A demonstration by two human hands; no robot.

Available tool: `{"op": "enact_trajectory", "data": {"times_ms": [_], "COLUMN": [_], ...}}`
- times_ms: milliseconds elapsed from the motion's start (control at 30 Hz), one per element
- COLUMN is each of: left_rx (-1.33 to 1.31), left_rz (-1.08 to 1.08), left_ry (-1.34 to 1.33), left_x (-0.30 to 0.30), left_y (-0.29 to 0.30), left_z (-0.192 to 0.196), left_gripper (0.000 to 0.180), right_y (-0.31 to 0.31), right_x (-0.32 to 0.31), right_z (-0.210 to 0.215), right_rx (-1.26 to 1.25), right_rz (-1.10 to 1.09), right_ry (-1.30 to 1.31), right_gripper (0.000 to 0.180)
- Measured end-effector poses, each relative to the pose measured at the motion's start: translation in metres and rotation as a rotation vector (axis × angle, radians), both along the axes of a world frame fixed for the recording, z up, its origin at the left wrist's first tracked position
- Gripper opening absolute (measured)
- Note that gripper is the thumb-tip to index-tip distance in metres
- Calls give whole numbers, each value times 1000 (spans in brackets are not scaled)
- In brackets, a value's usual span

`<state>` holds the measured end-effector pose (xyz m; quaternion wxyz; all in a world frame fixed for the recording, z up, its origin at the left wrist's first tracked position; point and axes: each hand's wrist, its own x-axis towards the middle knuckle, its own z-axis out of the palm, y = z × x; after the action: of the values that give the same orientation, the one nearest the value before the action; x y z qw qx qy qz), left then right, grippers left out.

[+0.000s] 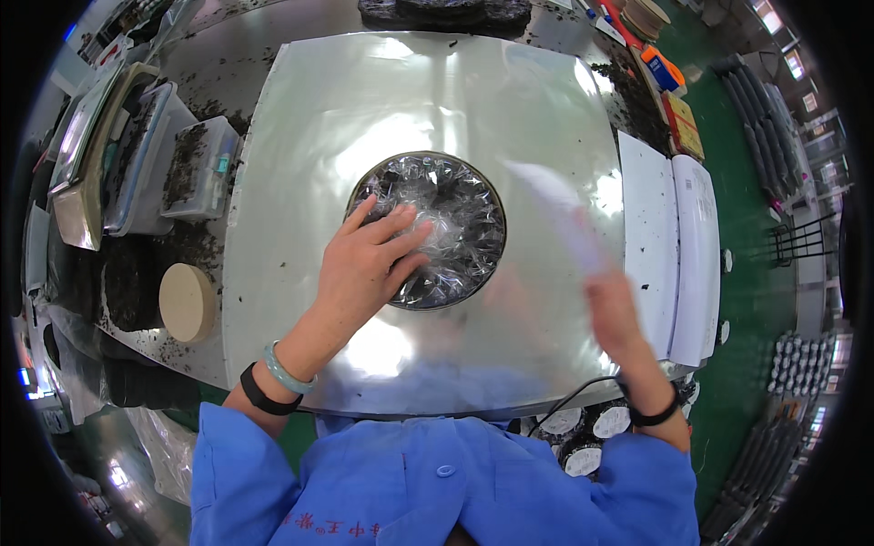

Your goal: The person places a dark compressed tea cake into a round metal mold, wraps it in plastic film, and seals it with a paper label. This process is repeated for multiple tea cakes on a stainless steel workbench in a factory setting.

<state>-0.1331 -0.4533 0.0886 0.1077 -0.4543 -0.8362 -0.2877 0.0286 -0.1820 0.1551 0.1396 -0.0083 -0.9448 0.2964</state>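
My left hand [364, 257] rests with its fingers spread on a crumpled clear plastic wrap [446, 229]. The wrap covers dark material inside a round, thin-rimmed mould [496, 268] on the shiny metal sheet. To the right of the mould, my right hand [612, 305] is raised and smeared by motion. Its fingers are closed on a thin, pale, flat thing [557, 205] that points up and to the left, too blurred for its kind to be told. A gap lies between this thing and the mould.
The metal sheet [300, 118] covers most of the table. At left stand clear plastic bins [205, 168] with dark crumbs and a beige round block [187, 303]. White paper [648, 246] and a paper roll [695, 259] lie at right, below an orange-and-blue tool [662, 69]. A black cord [569, 399] crosses the front edge.
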Motion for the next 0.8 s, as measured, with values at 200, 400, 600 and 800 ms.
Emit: {"op": "enact_trajectory", "data": {"times_ms": [200, 400, 600, 800], "left_rx": [28, 82, 111, 820], "left_rz": [-2, -4, -55, 222], "left_ry": [-82, -7, -22, -815], "left_x": [-1, -2, -6, 6], "left_y": [-4, -2, -3, -52], "left_z": [7, 0, -2, -1], "left_gripper": [32, 28, 27, 60], "right_y": [-61, -65, -73, -94], "right_x": [-57, -69, -112, -115], "right_z": [-27, -26, -8, -59], "right_rx": [260, 532, 133, 460], "right_rz": [297, 387, 402, 431], "right_ry": [-85, -188, -186, -35], "right_gripper": [74, 84, 78, 87]}}
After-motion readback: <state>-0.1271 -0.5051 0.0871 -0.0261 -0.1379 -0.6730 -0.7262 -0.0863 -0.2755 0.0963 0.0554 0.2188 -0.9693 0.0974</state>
